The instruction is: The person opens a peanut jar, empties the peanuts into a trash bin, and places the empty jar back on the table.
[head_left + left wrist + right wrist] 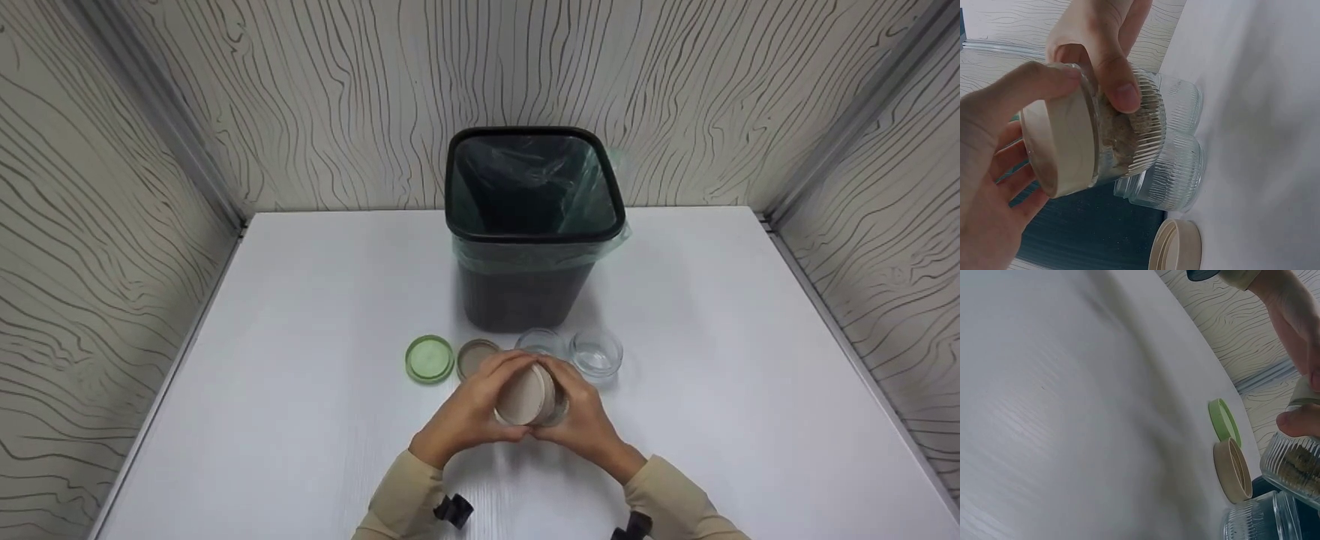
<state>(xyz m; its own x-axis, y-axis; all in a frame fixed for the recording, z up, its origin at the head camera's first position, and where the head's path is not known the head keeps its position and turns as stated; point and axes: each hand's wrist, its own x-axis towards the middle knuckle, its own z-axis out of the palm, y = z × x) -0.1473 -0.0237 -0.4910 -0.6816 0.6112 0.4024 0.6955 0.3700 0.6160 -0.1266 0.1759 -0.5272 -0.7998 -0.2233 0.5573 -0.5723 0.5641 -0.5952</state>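
Note:
Both hands hold a ribbed glass jar (1143,132) above the table, tilted. Brown lumpy contents show through its glass. On the jar sits a beige lid (1072,140); my left hand (472,409) grips it, thumb on one side and fingers around the other. My right hand (585,424) grips the glass body, its thumb pressed against the ribs. In the right wrist view the jar is partly cut off by the frame edge. Just beyond the hands stand two clear glass jars, one on the left (541,342) and one on the right (597,354).
A black bin (517,292) lined with a translucent green bag stands behind the jars. A green lid (430,359) and a second beige lid (472,356) lie on the white table (300,420), left of the jars. Patterned walls (360,97) enclose the back and sides.

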